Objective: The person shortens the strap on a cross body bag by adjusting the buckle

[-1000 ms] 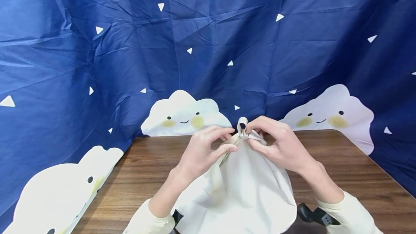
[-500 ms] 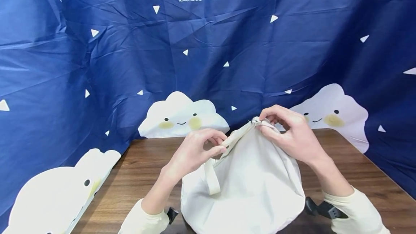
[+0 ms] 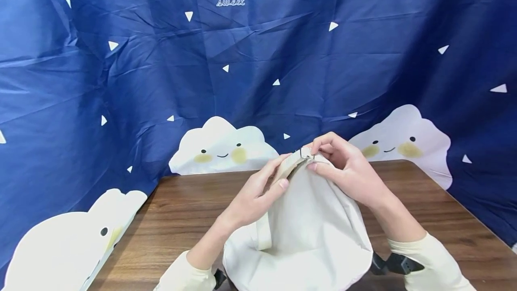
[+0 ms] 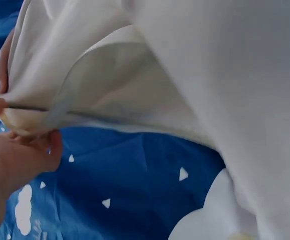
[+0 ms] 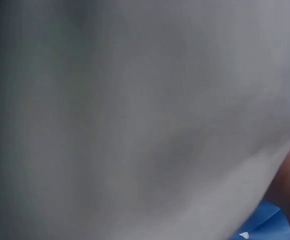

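A white cloth bag (image 3: 317,232) stands upright on the table between my hands, its zippered top edge slanting up to the right. At that edge my left hand (image 3: 250,199) pinches the cloth, thumb in front and fingers behind. My right hand (image 3: 351,172) pinches the top corner beside a small metal fitting (image 3: 306,153), perhaps the zip slider or a buckle. A pale strap loop (image 3: 264,232) hangs on the bag's left side. In the left wrist view, the left hand (image 4: 22,157) holds the bag's edge. Blurred bag cloth (image 5: 134,130) fills most of the right wrist view.
The bag rests on a brown wooden table (image 3: 181,219). Behind it hangs a blue curtain (image 3: 258,57) with white triangles and cloud faces. A white printed shape (image 3: 60,246) on the cloth lies along the table's left edge. Black camera straps (image 3: 397,264) sit at both wrists.
The bag's top corner went up and right with my right hand, then came back left and a bit higher. My left hand slid down the edge, then back up toward the corner.
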Available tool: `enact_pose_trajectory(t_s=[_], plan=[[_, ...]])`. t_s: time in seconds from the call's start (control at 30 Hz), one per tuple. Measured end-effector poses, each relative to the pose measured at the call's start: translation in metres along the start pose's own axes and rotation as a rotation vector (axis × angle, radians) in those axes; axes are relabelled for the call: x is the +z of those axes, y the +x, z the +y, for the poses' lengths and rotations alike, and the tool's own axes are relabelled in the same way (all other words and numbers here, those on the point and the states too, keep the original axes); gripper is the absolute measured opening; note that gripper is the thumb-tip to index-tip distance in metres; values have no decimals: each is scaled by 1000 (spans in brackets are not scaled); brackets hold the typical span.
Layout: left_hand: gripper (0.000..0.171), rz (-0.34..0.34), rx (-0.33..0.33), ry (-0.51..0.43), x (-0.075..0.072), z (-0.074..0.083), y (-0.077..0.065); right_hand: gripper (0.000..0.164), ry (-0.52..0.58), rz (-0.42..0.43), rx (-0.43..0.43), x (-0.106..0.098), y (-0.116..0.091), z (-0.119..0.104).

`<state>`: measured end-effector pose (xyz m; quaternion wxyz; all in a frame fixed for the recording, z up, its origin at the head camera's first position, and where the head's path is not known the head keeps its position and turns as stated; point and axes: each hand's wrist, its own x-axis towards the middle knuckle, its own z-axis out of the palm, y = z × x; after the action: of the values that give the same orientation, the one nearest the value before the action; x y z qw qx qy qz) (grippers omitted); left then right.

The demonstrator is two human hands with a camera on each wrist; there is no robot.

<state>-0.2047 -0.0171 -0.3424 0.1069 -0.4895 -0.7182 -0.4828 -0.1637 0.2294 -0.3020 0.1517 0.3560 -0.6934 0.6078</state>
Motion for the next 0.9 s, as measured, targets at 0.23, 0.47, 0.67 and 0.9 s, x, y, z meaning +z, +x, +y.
enact_pose_trajectory(t_s=[0.23,0.47,0.67,0.9], plan=[[49,228,44,124,-14,1,-4,25,483,-28,147,1,11,-2],[55,349,61,205,-62,5,-11,37,1096,-191,104,-13,17,-11],[49,457,-105,48,-107,-1,-24,34,1104,-210,184,-39,23,-21],[28,599,-260,-583,-159,-7,-30,17,305,-264,392,-58,23,-25]])
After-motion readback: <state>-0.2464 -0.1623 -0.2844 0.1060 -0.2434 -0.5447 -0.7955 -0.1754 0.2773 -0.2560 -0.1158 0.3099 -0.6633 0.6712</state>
